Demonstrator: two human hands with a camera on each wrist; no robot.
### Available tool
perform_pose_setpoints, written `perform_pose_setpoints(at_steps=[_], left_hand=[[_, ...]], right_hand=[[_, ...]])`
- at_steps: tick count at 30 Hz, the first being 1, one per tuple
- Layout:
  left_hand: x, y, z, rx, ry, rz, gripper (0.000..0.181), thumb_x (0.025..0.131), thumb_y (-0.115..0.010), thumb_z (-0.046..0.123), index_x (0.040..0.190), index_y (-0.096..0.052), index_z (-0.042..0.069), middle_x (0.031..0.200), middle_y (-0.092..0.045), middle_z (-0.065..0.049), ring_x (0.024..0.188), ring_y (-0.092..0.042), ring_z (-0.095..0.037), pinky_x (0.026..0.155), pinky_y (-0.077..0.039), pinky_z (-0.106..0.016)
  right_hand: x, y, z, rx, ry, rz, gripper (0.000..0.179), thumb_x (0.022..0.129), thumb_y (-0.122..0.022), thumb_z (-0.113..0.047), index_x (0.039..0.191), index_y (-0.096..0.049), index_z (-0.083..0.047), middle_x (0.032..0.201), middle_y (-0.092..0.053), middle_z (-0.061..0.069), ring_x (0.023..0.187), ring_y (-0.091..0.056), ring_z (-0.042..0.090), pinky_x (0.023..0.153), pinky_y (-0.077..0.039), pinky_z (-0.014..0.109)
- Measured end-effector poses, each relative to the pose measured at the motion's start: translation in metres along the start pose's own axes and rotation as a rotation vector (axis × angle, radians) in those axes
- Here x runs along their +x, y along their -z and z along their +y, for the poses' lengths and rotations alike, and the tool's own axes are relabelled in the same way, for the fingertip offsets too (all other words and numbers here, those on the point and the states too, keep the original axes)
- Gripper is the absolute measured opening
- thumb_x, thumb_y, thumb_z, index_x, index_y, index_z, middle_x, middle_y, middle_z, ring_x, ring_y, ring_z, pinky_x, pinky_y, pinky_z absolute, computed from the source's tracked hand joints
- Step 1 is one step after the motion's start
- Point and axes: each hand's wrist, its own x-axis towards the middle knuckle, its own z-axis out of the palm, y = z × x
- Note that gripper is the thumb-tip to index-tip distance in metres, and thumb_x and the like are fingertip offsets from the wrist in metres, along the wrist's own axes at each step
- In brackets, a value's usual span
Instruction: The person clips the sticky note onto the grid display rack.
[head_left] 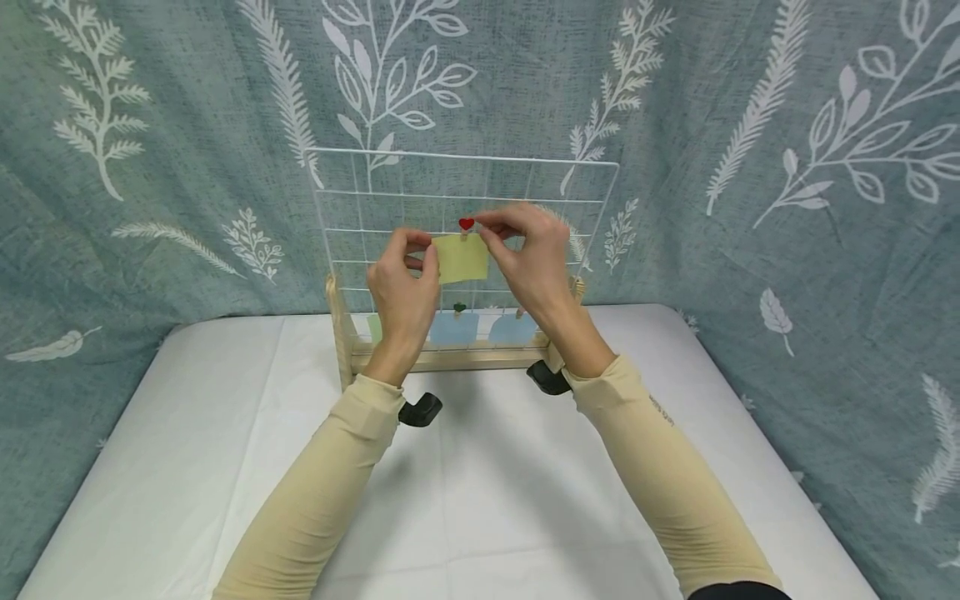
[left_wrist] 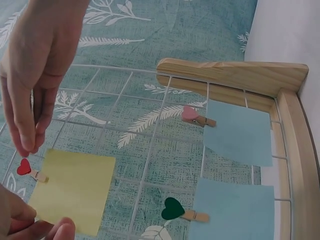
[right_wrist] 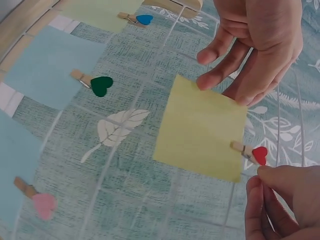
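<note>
A yellow paper note (head_left: 462, 257) hangs against the white wire grid (head_left: 465, 197), with a small red-heart clothespin (right_wrist: 259, 155) on its upper edge. My left hand (head_left: 406, 283) pinches the note at its left side, thumb and fingers at the edge. My right hand (head_left: 532, 254) is just beside the red heart, its thumb and index fingertips right at the heart's outer edge. The whole heart shows uncovered in the left wrist view, where the right fingertips (left_wrist: 30, 150) are close above it. Part of the note's left edge is hidden behind left-hand fingers.
Lower on the grid hang two blue notes (left_wrist: 237, 132) with pink-heart (left_wrist: 190, 114) and green-heart (left_wrist: 173, 208) clothespins. A pale green note (right_wrist: 97, 12) has a blue-heart clothespin (right_wrist: 144, 19). The grid stands in a wooden base (head_left: 472, 360) on a white-covered table (head_left: 480, 517), before a leaf-patterned curtain (head_left: 187, 125).
</note>
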Motion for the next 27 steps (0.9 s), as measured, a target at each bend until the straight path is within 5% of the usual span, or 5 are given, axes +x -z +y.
perform_pose_setpoints(at_steps=[12, 21, 27], left_hand=[[-0.006, 0.001, -0.007, -0.026, -0.027, 0.062, 0.004, 0.099, -0.068, 0.01, 0.098, -0.072, 0.009, 0.095, -0.078, -0.01, 0.071, -0.069, -0.026, 0.071, -0.053, -0.044], [-0.008, 0.01, -0.016, 0.016, -0.079, 0.037, 0.007, 0.099, -0.07, 0.011, 0.098, -0.073, 0.005, 0.096, -0.076, -0.01, 0.071, -0.067, -0.025, 0.067, -0.052, -0.041], [-0.012, 0.017, -0.022, 0.07, -0.113, -0.003, 0.01, 0.099, -0.073, 0.015, 0.097, -0.073, 0.006, 0.089, -0.075, -0.01, 0.066, -0.064, -0.025, 0.065, -0.047, -0.037]], right_hand=[[-0.032, 0.006, 0.011, 0.029, -0.07, 0.037, 0.013, 0.095, -0.078, -0.006, 0.107, -0.082, -0.005, 0.098, -0.079, 0.01, 0.084, -0.075, 0.023, 0.081, -0.059, 0.039], [-0.062, 0.005, 0.022, 0.058, -0.124, 0.034, 0.011, 0.094, -0.08, -0.01, 0.105, -0.083, -0.007, 0.096, -0.079, 0.008, 0.084, -0.074, 0.021, 0.081, -0.057, 0.035], [-0.087, 0.009, 0.027, 0.023, -0.154, -0.026, 0.011, 0.095, -0.08, -0.012, 0.105, -0.083, -0.009, 0.095, -0.079, 0.008, 0.084, -0.074, 0.023, 0.08, -0.057, 0.042]])
